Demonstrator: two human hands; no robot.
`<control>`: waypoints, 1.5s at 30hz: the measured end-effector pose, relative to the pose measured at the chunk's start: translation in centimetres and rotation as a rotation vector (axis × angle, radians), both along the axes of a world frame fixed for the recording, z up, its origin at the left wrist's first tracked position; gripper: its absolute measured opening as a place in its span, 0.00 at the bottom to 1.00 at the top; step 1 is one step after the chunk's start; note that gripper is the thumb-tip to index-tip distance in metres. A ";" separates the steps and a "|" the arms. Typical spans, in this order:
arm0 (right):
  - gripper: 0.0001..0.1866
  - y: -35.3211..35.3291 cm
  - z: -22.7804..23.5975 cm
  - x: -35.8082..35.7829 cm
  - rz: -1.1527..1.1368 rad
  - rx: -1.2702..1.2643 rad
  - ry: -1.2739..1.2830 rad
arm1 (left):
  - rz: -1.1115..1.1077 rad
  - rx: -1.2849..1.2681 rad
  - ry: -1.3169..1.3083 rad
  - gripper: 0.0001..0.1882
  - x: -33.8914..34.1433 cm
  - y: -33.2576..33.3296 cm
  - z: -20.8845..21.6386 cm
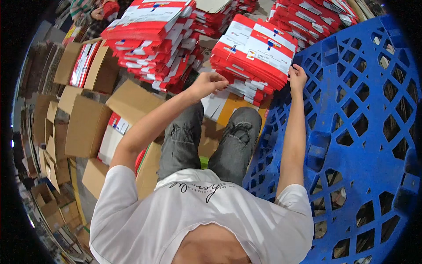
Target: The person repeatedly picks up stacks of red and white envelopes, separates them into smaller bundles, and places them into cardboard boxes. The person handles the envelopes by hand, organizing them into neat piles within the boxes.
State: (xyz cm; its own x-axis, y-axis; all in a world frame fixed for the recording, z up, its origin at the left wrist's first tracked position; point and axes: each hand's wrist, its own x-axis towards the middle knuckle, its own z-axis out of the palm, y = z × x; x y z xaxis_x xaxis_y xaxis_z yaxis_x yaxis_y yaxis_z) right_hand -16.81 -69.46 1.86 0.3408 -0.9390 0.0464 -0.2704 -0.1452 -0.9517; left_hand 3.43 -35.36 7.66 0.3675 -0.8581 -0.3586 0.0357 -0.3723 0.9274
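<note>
Ahead of me stands a stack of flat red-and-white envelopes (252, 55), with small blue marks on their faces. My right hand (297, 77) is at the right edge of its upper layers, thumb and fingers closed on the edge of the envelopes. By the stack's lower left side is my left hand (211, 84), its fingers bent and drawn together toward the thumb. Whatever those fingers hold, if anything, is too small to make out. A taller, uneven pile of the same envelopes (151, 42) rises to the left.
A blue plastic pallet (340, 105) with lattice openings fills the right side. More envelope piles (310, 17) stand at the far right. Open cardboard boxes (88, 125) line the left, some with envelopes inside. Another person's hand (97, 13) shows at the far left.
</note>
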 end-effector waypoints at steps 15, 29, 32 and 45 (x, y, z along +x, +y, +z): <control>0.28 -8.1 -8.1 -2.0 -0.002 0.227 0.177 | 0.874 -0.127 1.052 0.29 -3.5 -23.5 -13.5; 0.17 -9.7 0.2 2.6 0.117 -0.086 -0.023 | 0.768 -0.549 0.451 0.18 2.7 -10.0 6.3; 0.32 -15.4 -0.8 8.5 0.354 -0.510 0.074 | 0.668 -0.499 0.268 0.14 6.1 1.9 7.6; 0.40 -22.2 -7.8 23.6 1.109 0.121 0.428 | 1.209 -0.357 0.522 0.29 -2.5 25.4 3.7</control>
State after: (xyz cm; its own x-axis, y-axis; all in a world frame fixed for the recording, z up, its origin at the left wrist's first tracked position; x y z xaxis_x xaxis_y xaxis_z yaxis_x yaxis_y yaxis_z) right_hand 6.81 -91.70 -5.96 0.9347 -0.1135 -0.3368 -0.3527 -0.4151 -0.8387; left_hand 0.91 -10.00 11.36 0.8397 -0.1746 -0.5142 0.5380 0.3965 0.7439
